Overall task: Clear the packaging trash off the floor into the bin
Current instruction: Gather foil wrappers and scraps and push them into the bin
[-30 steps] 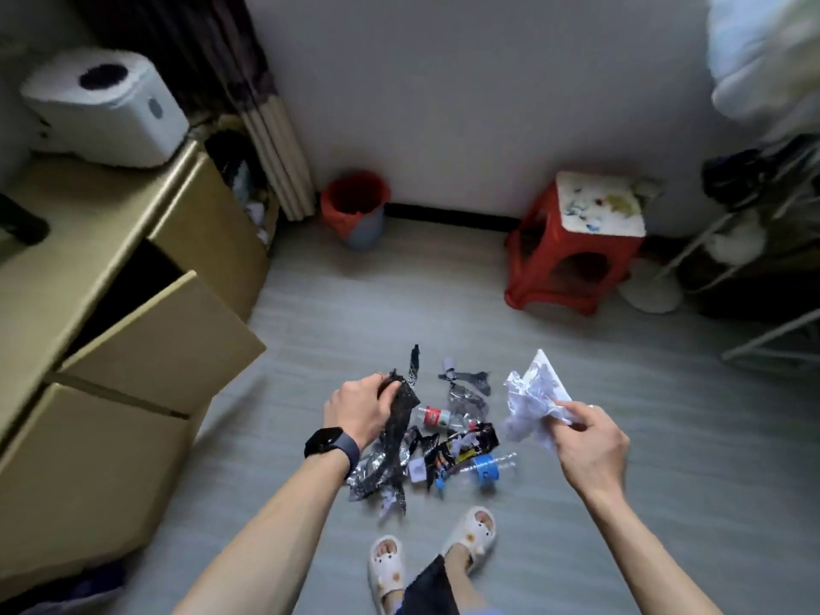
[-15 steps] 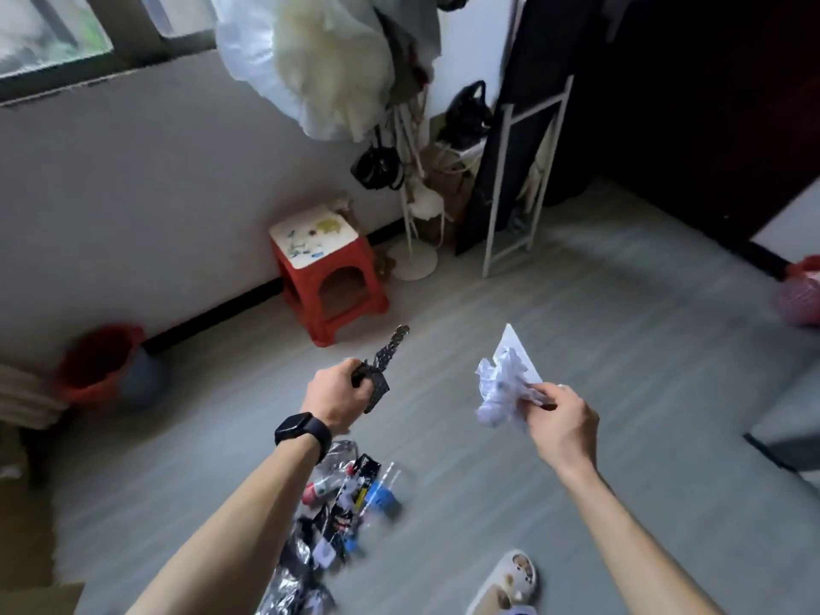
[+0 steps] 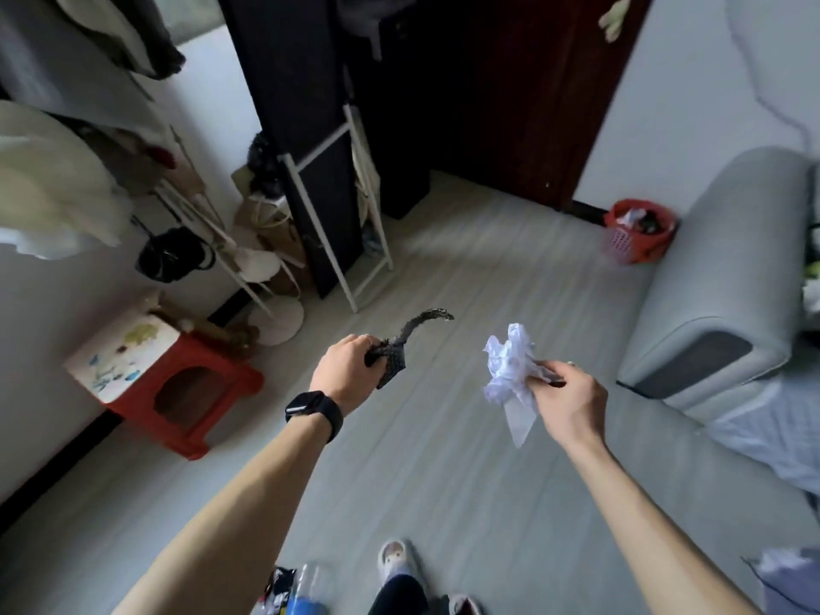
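Grey floor (image 3: 443, 459) separates both hands from the red-lined bin (image 3: 619, 248) by the sofa (image 3: 719, 268), so, seemingly for carrying, the left hand (image 3: 344, 375) curls its fingers round a dark wrapper (image 3: 399, 348) while the right hand (image 3: 572, 401) pinches crumpled white packaging (image 3: 510, 366); more trash (image 3: 293, 588) lies by the feet.

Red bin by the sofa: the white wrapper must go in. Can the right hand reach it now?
Probably not yet: the bin stands well beyond the right hand, across bare floor. Nothing blocks the walk over.
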The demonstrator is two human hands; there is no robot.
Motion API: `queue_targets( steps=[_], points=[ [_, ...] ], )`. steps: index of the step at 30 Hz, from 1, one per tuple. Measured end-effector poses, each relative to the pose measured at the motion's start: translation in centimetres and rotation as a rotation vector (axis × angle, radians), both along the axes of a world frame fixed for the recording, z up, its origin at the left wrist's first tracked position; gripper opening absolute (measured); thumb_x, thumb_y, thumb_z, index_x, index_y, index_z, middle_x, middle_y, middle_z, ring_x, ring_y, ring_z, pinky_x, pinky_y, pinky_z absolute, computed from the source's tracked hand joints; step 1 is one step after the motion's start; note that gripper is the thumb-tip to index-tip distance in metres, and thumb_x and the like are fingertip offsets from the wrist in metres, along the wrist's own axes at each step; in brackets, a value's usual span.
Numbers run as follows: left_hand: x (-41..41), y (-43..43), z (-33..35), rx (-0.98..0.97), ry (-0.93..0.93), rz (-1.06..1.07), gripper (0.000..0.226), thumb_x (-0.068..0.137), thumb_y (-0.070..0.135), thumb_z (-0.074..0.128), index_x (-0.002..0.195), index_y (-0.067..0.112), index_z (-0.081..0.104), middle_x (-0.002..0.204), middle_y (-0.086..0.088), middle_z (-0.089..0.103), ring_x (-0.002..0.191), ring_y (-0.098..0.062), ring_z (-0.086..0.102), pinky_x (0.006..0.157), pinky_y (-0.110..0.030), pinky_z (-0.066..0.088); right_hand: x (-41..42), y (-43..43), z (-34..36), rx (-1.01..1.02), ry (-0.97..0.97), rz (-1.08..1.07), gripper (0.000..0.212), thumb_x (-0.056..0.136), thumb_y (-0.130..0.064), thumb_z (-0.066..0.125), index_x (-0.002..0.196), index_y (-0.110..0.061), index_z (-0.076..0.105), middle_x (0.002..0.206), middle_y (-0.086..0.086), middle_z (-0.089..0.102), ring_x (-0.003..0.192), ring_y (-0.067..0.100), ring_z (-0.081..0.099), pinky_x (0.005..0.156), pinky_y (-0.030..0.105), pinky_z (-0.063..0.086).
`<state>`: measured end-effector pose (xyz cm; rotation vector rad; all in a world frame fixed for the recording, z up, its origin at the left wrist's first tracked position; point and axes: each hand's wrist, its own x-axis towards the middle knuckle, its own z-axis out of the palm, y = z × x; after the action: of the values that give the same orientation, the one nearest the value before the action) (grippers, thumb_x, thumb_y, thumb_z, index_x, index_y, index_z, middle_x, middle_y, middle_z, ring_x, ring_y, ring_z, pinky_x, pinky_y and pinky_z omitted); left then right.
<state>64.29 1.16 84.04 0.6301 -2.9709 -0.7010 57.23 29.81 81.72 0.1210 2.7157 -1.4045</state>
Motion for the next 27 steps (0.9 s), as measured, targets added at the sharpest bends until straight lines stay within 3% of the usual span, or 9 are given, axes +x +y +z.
queue_targets(
  steps=[3, 10, 20, 24, 27],
  points=[
    [-6.9, 0.7, -0.8, 0.003, -0.006, -0.055, 0.025, 0.086, 0.026, 0.061, 0.11, 0.023, 0.069, 0.102, -0.002, 0.066, 0.096, -0.026, 0.06, 0.077, -0.034, 0.05, -5.2, 1.5, -0.5, -0.003, -0.01, -0.06, 0.013, 0.078, -0.027, 0.073, 0.073, -0.015, 0.071, 0.076, 0.007, 0.064, 0.076, 0.026, 0.06, 0.062, 0.024, 0.043],
    [-26.3, 0.3, -2.8, -0.01, -0.061, -0.197, 0.02, 0.088, 0.03, 0.059, 0.106, 0.026, 0.067, 0.102, 0.0, 0.066, 0.093, -0.025, 0.06, 0.07, -0.033, 0.05, -20.9, 4.2, -1.0, -0.043, -0.032, -0.255, 0.015, 0.074, -0.033, 0.077, 0.073, -0.021, 0.069, 0.074, -0.002, 0.066, 0.074, 0.022, 0.062, 0.066, 0.035, 0.051],
    [-52.4, 4.5, -1.5, -0.024, -0.142, -0.382, 0.021, 0.088, 0.039, 0.056, 0.094, 0.02, 0.062, 0.097, -0.004, 0.065, 0.09, -0.032, 0.061, 0.064, -0.03, 0.04, -40.6, 8.0, 1.3, -0.006, 0.001, -0.468, 0.012, 0.08, -0.03, 0.075, 0.073, -0.023, 0.068, 0.074, -0.007, 0.067, 0.07, 0.017, 0.059, 0.06, 0.018, 0.04],
    [-60.8, 7.6, -2.3, 0.014, -0.172, -0.425, 0.021, 0.088, 0.041, 0.054, 0.1, 0.028, 0.064, 0.092, 0.001, 0.067, 0.084, -0.027, 0.063, 0.065, -0.031, 0.049, -48.2, 10.6, -0.4, -0.027, -0.025, -0.538, 0.013, 0.08, -0.03, 0.075, 0.078, -0.017, 0.071, 0.069, -0.005, 0.067, 0.071, 0.022, 0.06, 0.061, 0.026, 0.041],
    [-68.4, 10.8, -3.5, 0.021, -0.194, -0.446, 0.019, 0.087, 0.038, 0.055, 0.102, 0.033, 0.065, 0.093, 0.007, 0.067, 0.082, -0.021, 0.063, 0.067, -0.031, 0.052, -55.5, 13.4, -1.9, -0.069, -0.062, -0.561, 0.012, 0.079, -0.031, 0.076, 0.079, -0.019, 0.072, 0.068, -0.008, 0.067, 0.07, 0.019, 0.061, 0.059, 0.025, 0.042]
  ],
)
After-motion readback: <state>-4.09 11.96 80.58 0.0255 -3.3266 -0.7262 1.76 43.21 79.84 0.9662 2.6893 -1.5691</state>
